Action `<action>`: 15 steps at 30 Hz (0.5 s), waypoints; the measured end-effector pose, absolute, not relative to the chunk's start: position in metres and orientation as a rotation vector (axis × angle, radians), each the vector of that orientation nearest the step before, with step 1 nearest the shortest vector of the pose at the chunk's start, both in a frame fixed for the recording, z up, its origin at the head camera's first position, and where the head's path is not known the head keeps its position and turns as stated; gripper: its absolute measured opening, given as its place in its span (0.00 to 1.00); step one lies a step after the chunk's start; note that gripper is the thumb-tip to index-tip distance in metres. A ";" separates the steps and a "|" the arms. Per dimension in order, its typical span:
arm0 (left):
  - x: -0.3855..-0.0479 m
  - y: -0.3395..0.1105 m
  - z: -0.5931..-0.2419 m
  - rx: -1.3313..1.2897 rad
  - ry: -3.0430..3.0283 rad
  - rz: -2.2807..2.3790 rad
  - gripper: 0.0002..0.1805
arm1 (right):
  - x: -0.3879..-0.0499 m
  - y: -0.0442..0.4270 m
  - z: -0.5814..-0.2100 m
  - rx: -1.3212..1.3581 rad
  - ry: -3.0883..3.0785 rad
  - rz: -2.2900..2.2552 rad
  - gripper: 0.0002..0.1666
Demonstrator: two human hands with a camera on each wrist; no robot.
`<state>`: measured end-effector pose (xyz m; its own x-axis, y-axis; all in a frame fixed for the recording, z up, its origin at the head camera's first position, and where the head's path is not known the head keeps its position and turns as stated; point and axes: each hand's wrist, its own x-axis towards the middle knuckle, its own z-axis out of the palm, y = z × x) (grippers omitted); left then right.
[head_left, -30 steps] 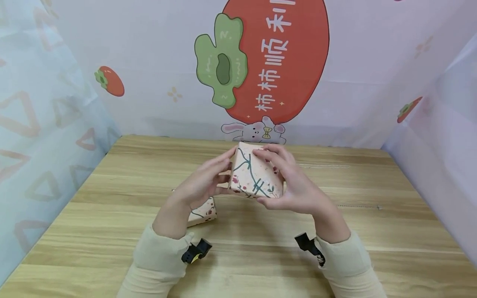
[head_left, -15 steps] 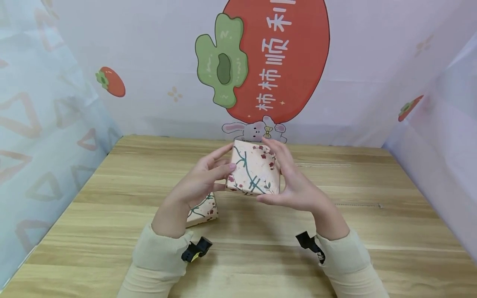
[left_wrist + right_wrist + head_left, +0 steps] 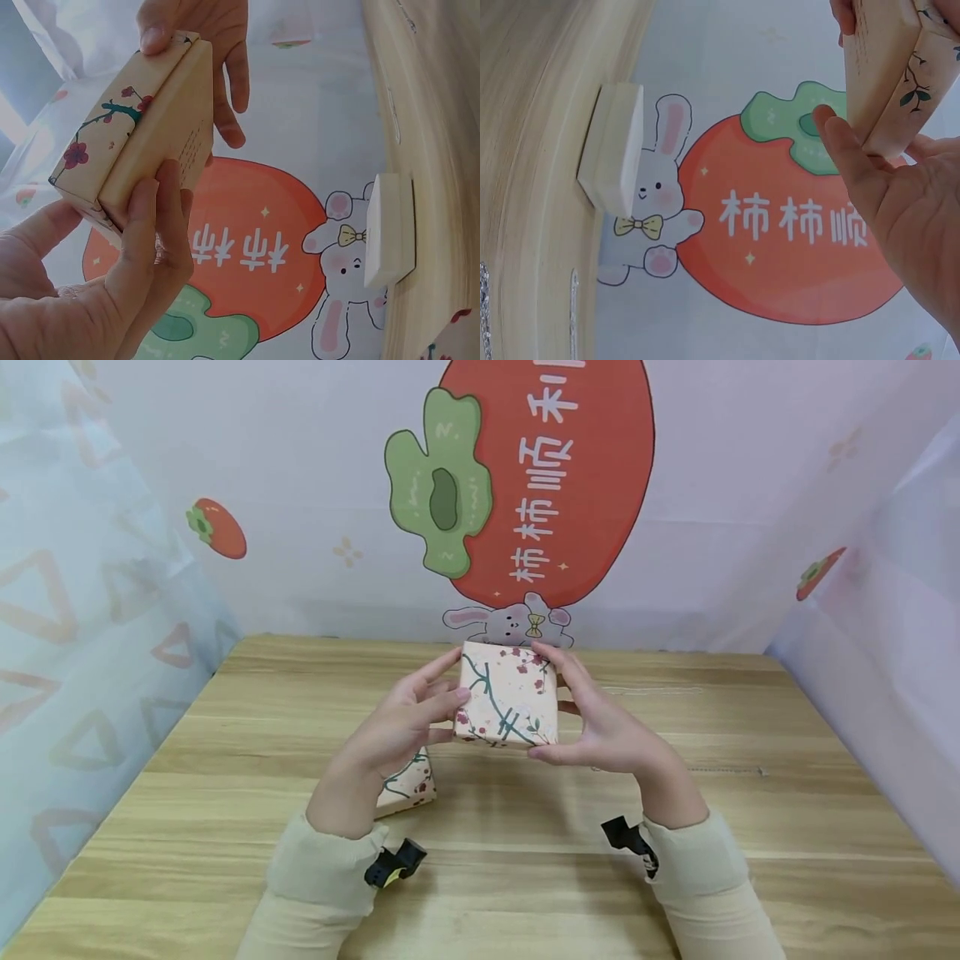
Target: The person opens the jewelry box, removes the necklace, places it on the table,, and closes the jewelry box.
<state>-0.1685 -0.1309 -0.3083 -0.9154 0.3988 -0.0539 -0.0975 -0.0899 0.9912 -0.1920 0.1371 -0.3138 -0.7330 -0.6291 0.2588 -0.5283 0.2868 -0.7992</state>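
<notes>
A small cream jewellery box (image 3: 506,693) with red blossoms and green branches on its lid is held above the table. My left hand (image 3: 397,718) grips its left side, thumb on the lid's edge and fingers underneath. On the right side, my right hand (image 3: 611,722) holds it between the thumb at the near corner and fingers at the far corner. In the left wrist view, the patterned lid (image 3: 105,120) sits over a plain base (image 3: 172,127) with small print underneath. Partly hidden by my left hand, a second blossom-patterned piece (image 3: 411,783) lies on the table.
A white block-like box (image 3: 384,229) stands on the wooden table (image 3: 510,877), hidden behind the held box in the head view. Two thin silver chains, a nearer chain (image 3: 727,771) and a farther chain (image 3: 652,691), lie at the right. Printed cloth (image 3: 315,585) encloses the back and sides.
The box has turned slightly and shifted a little left. My left thumb has come onto its left edge, while my right fingers have slid off the lid's face to the right edge.
</notes>
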 end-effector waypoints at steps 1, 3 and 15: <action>-0.170 -0.130 -0.310 0.326 1.843 2.073 0.37 | -0.193 0.138 -0.315 -1.091 2.443 -1.438 0.67; -0.171 -0.128 -0.313 0.316 1.828 2.068 0.37 | -0.195 0.139 -0.317 -1.078 2.462 -1.419 0.67; -0.189 -0.113 -0.327 0.202 2.057 1.717 0.36 | -0.209 0.149 -0.323 -1.042 2.630 -1.044 0.67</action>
